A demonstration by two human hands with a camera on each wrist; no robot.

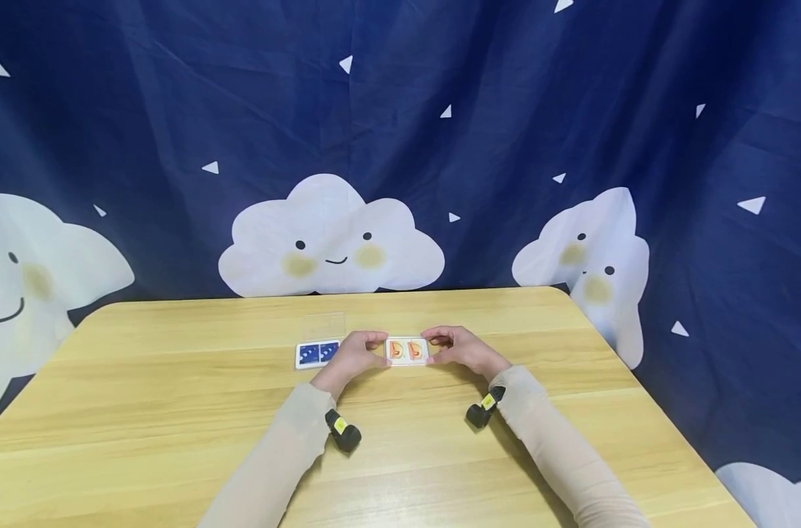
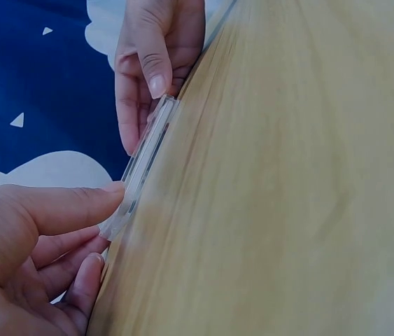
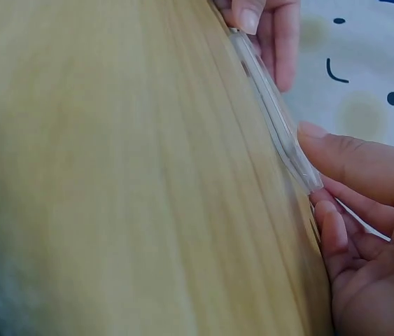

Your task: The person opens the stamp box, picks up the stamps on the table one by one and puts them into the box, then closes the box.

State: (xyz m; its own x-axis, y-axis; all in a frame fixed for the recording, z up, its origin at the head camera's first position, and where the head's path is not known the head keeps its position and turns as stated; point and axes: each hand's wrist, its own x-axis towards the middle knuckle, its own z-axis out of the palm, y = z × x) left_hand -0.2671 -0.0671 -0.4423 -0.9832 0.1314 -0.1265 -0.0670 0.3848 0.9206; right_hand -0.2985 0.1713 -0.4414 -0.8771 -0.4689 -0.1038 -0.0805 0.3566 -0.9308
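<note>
A flat clear plastic case (image 1: 407, 351) shows two white cards side by side, each with an orange and yellow picture. My left hand (image 1: 356, 356) pinches its left end, thumb on the near side and fingers at the far side. At the other end my right hand (image 1: 461, 347) pinches it the same way. Edge-on in the left wrist view, the case (image 2: 144, 164) lies just above or on the tabletop; whether it touches I cannot tell. In the right wrist view, the right thumb (image 3: 354, 161) presses the case's near end.
Left of my left hand lies a white-edged case (image 1: 309, 355) with two dark blue patterned cards, partly covered by that hand. A clear lid (image 1: 324, 325) lies just behind it. The wooden table (image 1: 176, 425) ends at a blue curtain (image 1: 400, 110) with clouds.
</note>
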